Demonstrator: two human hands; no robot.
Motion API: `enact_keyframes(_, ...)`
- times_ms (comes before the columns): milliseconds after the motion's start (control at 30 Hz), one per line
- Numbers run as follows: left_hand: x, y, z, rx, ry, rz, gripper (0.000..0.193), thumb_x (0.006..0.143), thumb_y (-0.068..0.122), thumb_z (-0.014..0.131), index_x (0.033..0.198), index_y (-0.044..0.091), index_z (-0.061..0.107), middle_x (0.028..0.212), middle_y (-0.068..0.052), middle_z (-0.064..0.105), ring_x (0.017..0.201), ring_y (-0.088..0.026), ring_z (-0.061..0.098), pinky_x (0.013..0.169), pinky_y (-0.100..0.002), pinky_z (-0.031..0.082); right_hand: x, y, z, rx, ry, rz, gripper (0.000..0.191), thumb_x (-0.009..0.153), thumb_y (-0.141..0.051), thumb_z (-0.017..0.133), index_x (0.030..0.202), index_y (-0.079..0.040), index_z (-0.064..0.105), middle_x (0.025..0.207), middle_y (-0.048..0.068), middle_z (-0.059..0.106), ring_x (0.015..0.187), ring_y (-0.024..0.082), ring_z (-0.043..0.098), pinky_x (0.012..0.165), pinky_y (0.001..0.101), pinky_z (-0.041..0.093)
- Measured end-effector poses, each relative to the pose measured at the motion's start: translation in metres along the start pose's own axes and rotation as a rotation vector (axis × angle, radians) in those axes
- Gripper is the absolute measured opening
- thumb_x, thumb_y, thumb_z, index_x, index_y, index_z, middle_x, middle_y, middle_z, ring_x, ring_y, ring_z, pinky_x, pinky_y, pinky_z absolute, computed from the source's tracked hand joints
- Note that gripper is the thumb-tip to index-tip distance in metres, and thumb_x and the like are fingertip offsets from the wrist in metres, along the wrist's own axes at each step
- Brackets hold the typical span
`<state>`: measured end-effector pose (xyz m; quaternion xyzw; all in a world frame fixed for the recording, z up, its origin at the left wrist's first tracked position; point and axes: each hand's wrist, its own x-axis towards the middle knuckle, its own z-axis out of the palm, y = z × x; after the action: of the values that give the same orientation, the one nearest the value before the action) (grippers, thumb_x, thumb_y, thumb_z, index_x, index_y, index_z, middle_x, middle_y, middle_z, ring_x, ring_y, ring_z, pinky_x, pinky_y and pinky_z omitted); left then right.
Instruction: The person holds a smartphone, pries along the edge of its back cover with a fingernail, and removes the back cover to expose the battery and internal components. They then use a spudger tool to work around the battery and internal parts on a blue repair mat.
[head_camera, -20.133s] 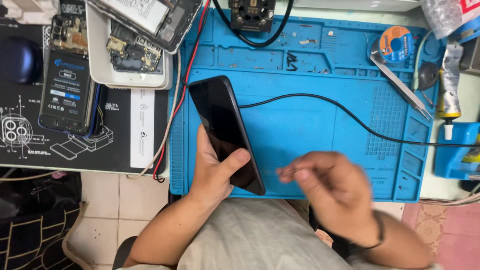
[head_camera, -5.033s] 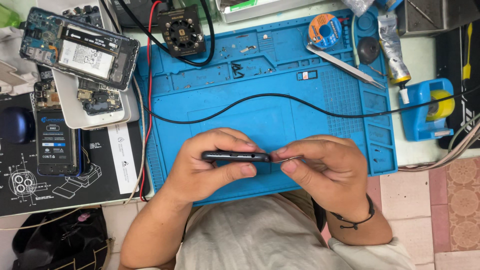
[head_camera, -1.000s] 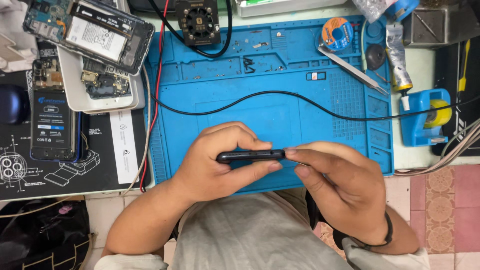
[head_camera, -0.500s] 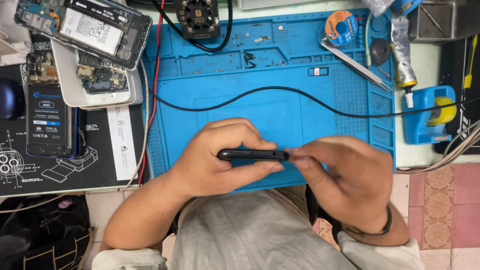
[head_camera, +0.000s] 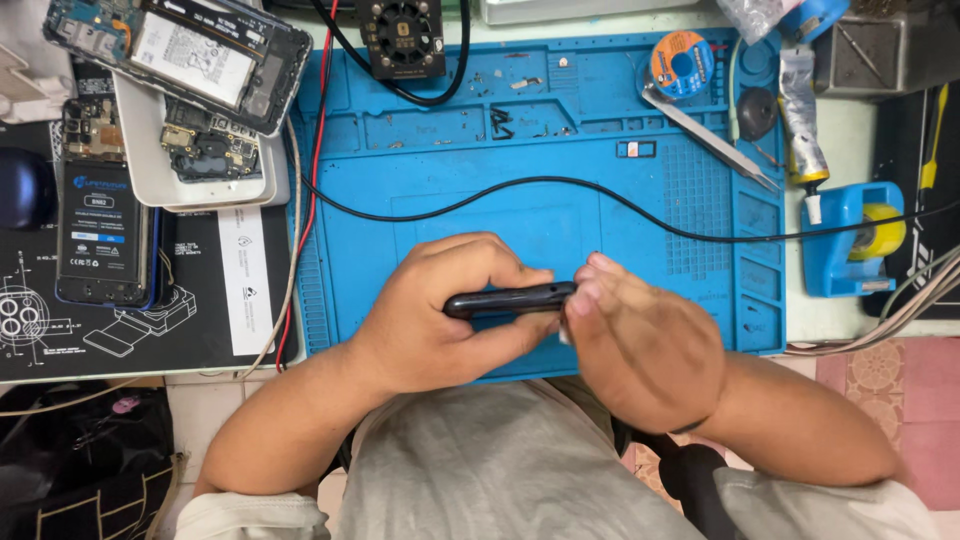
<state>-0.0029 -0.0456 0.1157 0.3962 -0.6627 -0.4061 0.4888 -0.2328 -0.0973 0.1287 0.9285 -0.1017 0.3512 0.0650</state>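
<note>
Blue repair mat (head_camera: 450, 150) underneath, left hand (head_camera: 435, 315) gripping black smartphone (head_camera: 510, 298) edge-on, right hand (head_camera: 640, 345) pinching its end, black cable (head_camera: 640, 208) just beyond

The blue repair mat (head_camera: 620, 250) is open ahead of both hands, crossed only by a black cable (head_camera: 480, 195). Tweezers (head_camera: 710, 135), solder wick spool (head_camera: 680, 62) and tape dispenser (head_camera: 850, 240) obstruct the right side; opened phones (head_camera: 180, 60) block the left.

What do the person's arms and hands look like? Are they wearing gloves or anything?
No gloves: the left hand and right hand are both bare. Short grey sleeves reach about the elbows. A thin dark band circles the right wrist. No rings or watch show.
</note>
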Motion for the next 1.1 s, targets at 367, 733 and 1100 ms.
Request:
enact_keyframes(367,0.005,0.005,0.004,-0.012,-0.026,0.016,0.028,0.085,0.015,0.090,0.100,0.006,0.068,0.094,-0.007,0.074,0.083,-0.018,0.075,0.071,-0.028,0.056,0.012,-0.004,-0.036,0.829,-0.084,1.157,0.018,0.091,0.003,0.073,0.108,0.002,0.077,0.099,0.016,0.072,0.078,0.019,0.065,0.064,0.0267,0.050)
enact_keyframes(733,0.005,0.007,0.002,-0.043,-0.050,0.008,0.022,0.087,0.016,0.086,0.098,0.007,0.069,0.093,-0.006,0.075,0.083,-0.019,0.075,0.072,-0.030,0.057,0.054,0.013,-0.051,0.603,-0.337,0.641,0.016,0.087,-0.006,0.077,0.103,-0.005,0.076,0.090,0.007,0.077,0.076,0.015,0.075,0.062,0.0231,0.055)
enact_keyframes(1100,0.003,0.008,0.004,-0.002,0.010,-0.011,0.021,0.084,0.014,0.085,0.094,0.006,0.068,0.084,-0.006,0.069,0.073,-0.020,0.070,0.065,-0.032,0.052,0.050,-0.001,-0.037,0.005,-0.173,-0.118,0.026,0.083,0.001,0.075,0.105,0.013,0.070,0.092,0.016,0.068,0.087,0.031,0.073,0.078,0.0426,0.065)
